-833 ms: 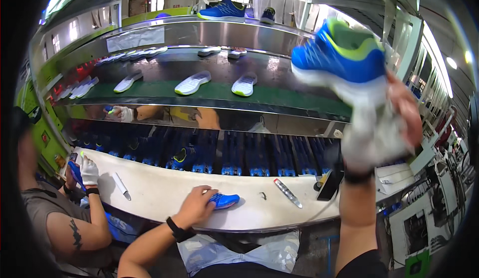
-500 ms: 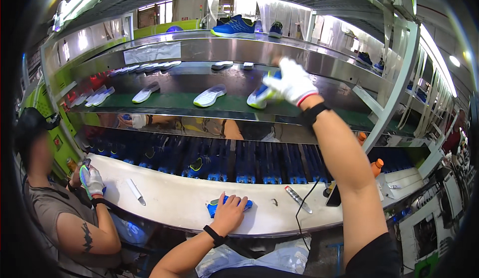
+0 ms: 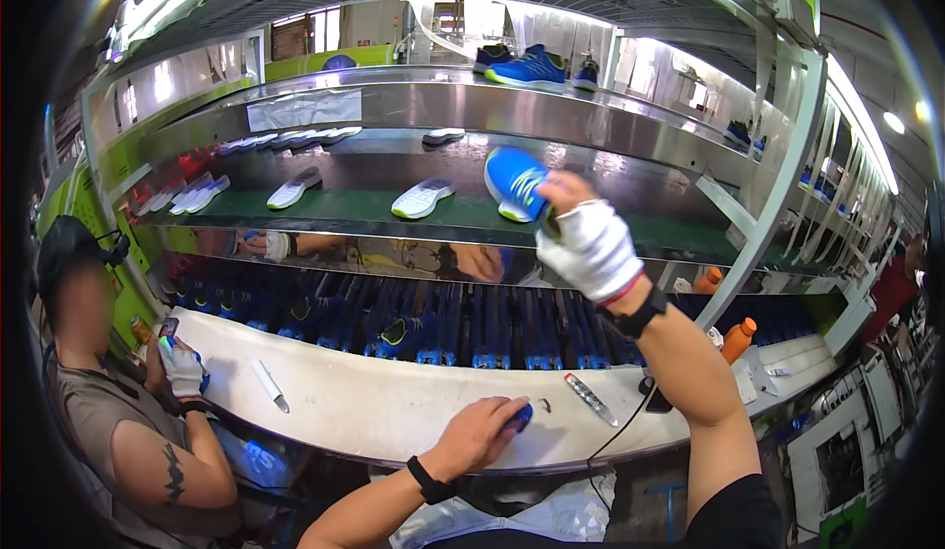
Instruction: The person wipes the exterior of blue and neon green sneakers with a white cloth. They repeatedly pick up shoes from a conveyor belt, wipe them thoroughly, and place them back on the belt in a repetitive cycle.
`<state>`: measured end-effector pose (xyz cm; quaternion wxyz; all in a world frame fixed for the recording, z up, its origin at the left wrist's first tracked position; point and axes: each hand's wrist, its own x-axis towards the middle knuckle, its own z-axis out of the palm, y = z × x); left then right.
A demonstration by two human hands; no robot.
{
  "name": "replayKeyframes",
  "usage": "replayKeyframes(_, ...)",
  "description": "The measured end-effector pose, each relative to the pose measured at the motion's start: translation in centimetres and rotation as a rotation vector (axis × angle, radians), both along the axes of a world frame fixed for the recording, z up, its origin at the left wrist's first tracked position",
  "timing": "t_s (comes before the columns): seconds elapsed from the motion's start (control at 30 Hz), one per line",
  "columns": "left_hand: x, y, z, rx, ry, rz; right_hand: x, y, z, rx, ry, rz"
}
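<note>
My right hand point(image 3: 591, 239), in a white glove with bare fingertips, is closed on a blue shoe point(image 3: 514, 177) with pale laces and a lime-edged sole. It holds the shoe up in front of the middle shelf belt, toe to the upper left. A white and lime shoe sole point(image 3: 514, 212) shows partly behind it. On the white worktop, my bare left hand point(image 3: 477, 438) is closed over a blue shoe-like piece point(image 3: 523, 417); the palm and fingers hide most of that piece.
More soles point(image 3: 423, 197) lie along the green and dark belt point(image 3: 354, 199). Blue shoes point(image 3: 532, 66) stand on the top shelf. The worktop point(image 3: 345, 385) bears a marker-like tube point(image 3: 591, 399), a white tool point(image 3: 269, 386) and a cable. An orange bottle point(image 3: 738, 339) stands right; a co-worker point(image 3: 148, 421) sits left.
My right hand has come down and nearer, with the blue shoe now plainly lifted in it. My left hand and its blue piece have slid right. Shoes on the top shelf have moved right.
</note>
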<state>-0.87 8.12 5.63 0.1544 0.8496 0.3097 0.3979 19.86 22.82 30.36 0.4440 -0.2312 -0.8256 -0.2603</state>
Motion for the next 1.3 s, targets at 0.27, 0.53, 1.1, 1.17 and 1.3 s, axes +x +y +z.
replayKeyframes(0.27,2.8,-1.3,-3.9,0.038,-0.176,-0.178,8.4,11.8,15.7,0.247,0.392,-0.695)
replayKeyframes(0.53,3.4,-2.3,-4.7,0.055,-0.192,-0.178,9.8,14.9,10.9,-0.390,0.130,-1.010)
replayKeyframes(1.1,1.3,-3.3,-1.9,-0.017,-0.168,-0.179,0.6,7.3,-5.6,-0.615,0.131,-0.235)
replayKeyframes(1.17,0.1,-3.5,-0.6,0.026,-0.068,-0.088,0.8,5.5,-7.1,-0.512,0.246,-0.161)
replayKeyframes(1.3,-2.3,-3.7,-0.3,0.073,-0.050,0.029,3.0,-2.0,-11.1,-0.140,0.286,-0.073)
